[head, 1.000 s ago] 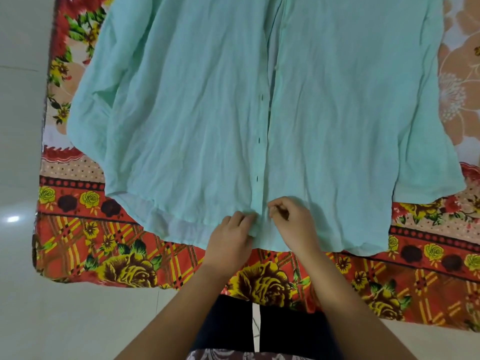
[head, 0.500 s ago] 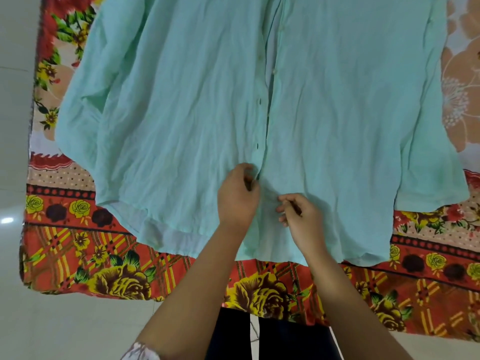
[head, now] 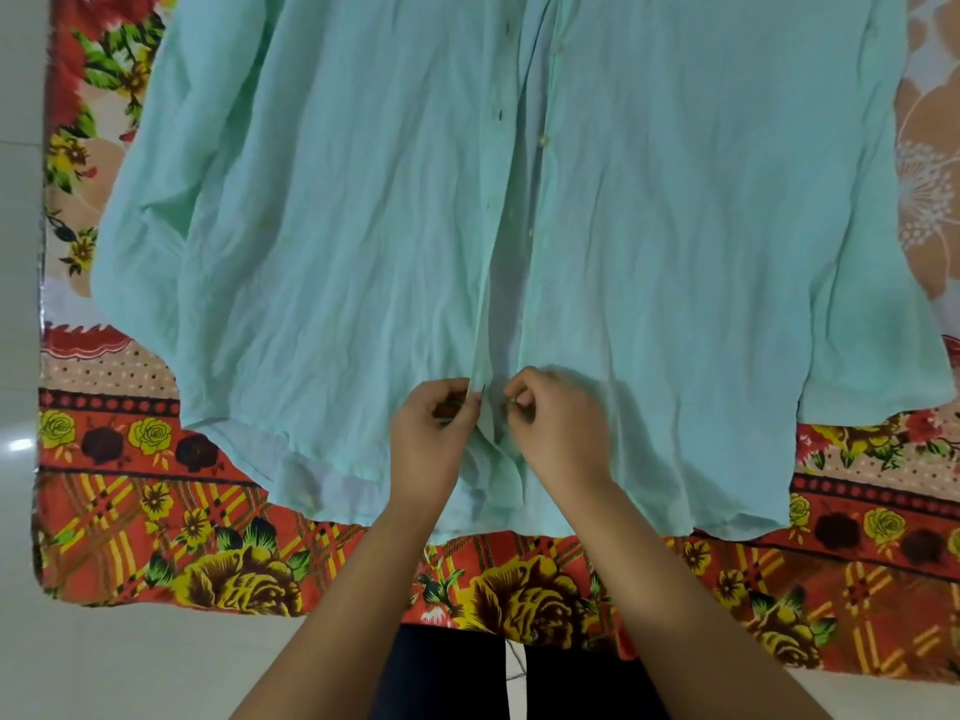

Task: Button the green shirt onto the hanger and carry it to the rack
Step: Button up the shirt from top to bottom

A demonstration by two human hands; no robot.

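The pale green shirt (head: 337,241) lies spread flat, front up, hem toward me, its front placket open down the middle. My left hand (head: 428,439) pinches the left placket edge with the buttonholes near the hem. My right hand (head: 558,423) pinches the right placket edge at a small button, a finger's width from the left hand. More buttons and buttonholes run up the open placket. The collar and any hanger lie beyond the top of the view.
Under the shirt is a red floral sheet (head: 156,517) with yellow roses, its front edge just before my dark-trousered legs (head: 452,672). White tiled floor (head: 104,667) shows to the left and below.
Both hands left the very bottom of the placket for a spot a little higher. The left hand then came back down beside the right, and both now pinch the two edges close together.
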